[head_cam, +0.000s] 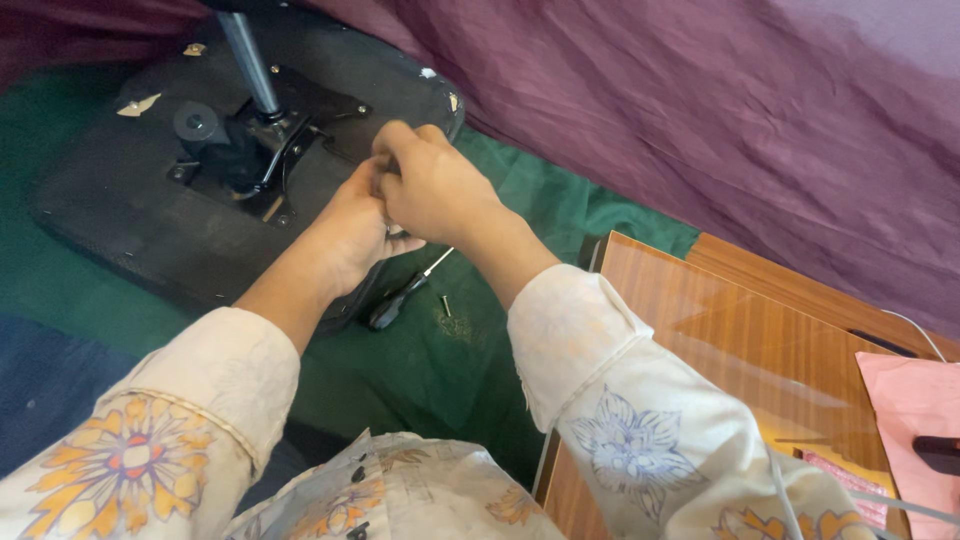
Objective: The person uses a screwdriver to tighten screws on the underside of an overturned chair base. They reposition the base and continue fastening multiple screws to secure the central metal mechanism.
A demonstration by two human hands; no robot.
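An upturned black office-chair seat (pixel 110 190) lies on green cloth, its metal mounting plate (pixel 300 120) and chrome column (pixel 250 65) pointing up. Both my hands meet at the seat's near right edge. My right hand (pixel 435 185) is curled shut over my left hand (pixel 350 225), fingers closed together; what they pinch is hidden. A black-handled screwdriver (pixel 400 300) lies on the cloth just below them, with a small loose screw (pixel 446 305) beside it.
A glossy wooden table (pixel 720 340) stands at the right, with a pink cloth or paper (pixel 915 420) and a white cable (pixel 930 335) on it. Purple fabric (pixel 700 110) hangs across the back. Green cloth (pixel 440 370) covers the floor.
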